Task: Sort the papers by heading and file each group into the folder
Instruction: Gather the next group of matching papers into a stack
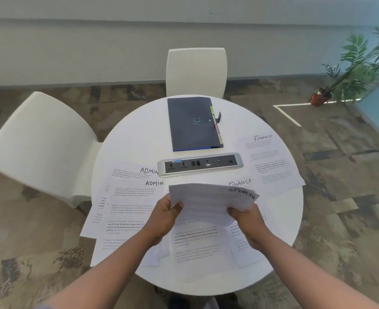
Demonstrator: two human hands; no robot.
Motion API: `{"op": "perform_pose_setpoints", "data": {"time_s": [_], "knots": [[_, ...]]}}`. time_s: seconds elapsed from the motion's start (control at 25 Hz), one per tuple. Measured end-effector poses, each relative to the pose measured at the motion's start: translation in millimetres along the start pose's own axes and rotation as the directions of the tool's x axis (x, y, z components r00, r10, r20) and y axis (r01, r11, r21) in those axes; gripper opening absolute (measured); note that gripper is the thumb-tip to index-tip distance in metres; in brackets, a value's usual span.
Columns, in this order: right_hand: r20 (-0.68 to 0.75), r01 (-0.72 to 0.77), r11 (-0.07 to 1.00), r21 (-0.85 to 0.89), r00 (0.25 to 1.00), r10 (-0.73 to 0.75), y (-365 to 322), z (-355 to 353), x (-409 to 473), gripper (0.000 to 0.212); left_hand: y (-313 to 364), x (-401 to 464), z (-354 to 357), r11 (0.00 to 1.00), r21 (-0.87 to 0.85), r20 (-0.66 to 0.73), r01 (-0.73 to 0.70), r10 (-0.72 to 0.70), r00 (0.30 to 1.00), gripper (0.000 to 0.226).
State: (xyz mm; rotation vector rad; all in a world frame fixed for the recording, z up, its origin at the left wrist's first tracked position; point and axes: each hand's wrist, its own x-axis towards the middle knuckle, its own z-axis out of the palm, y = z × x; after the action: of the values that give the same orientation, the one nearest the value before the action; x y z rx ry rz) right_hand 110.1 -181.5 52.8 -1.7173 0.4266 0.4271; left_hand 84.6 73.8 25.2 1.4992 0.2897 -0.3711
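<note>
- A person's left hand (165, 216) and right hand (247, 221) each grip one lower corner of a thin sheaf of white printed papers (211, 200), top sheet hand-lettered "SPORTS", held above the round white table (135, 139).
- Sheets headed "ADMIN" (128, 197) lie overlapped at left; "FINANCE" sheets (271, 161) lie at right.
- The dark, matte folder (192, 123), closed, with coloured tabs along its right edge, lies flat at the far side, behind a silver socket panel (200, 164).
</note>
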Motion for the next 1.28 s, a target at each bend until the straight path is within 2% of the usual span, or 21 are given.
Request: {"op": "perform_pose_setpoints", "data": {"time_s": [0.12,0.32,0.48,0.6,0.68,0.88,1.04,1.2,1.28], "knots": [[-0.016,-0.019,1.0,-0.006,1.0,0.019,7.6,-1.7,0.0,0.025,-11.5,-1.3,4.1,1.0,0.027,0.022,-0.003,0.002,1.0,0.028],[0.025,0.043,0.999,0.018,0.999,-0.044,-12.9,-9.8,-4.2,0.025,13.5,2.4,4.8,1.0,-0.002,-0.005,-0.019,0.019,1.0,0.022],[0.051,0.07,0.994,0.078,0.996,-0.074,-31.0,-26.2,-3.5,0.024,30.8,11.7,4.8,0.994,-0.108,0.048,0.005,0.0,0.999,0.025],[0.057,0.058,0.988,0.142,0.996,-0.067,-34.4,-40.6,2.8,0.024,35.0,13.0,14.0,0.974,-0.195,0.172,0.116,-0.082,0.982,0.032],[0.077,0.048,0.985,0.164,0.995,-0.061,-38.4,-47.7,7.9,0.024,35.8,12.0,23.9,0.949,-0.234,0.203,0.209,-0.163,0.966,0.033],[0.288,-0.064,0.974,0.217,0.957,-0.002,-59.8,-69.0,30.4,0.026,48.1,16.0,46.9,0.91,-0.372,0.03,0.182,-0.184,0.982,0.036],[0.498,-0.266,0.892,0.365,0.866,0.055,-42.9,-94.2,32.5,0.036,61.9,17.3,75.7,0.84,-0.537,-0.15,0.077,-0.185,0.971,0.036],[0.508,-0.368,0.797,0.48,0.857,0.089,-19.8,-109.9,34.6,0.044,71.0,18.0,115.2,0.775,-0.63,-0.294,-0.035,-0.196,0.936,0.035],[0.509,-0.387,0.766,0.514,0.856,0.091,-11.5,-105.5,33.5,0.041,67.2,17.5,129.7,0.756,-0.652,-0.345,-0.061,-0.224,0.911,0.035]]}}
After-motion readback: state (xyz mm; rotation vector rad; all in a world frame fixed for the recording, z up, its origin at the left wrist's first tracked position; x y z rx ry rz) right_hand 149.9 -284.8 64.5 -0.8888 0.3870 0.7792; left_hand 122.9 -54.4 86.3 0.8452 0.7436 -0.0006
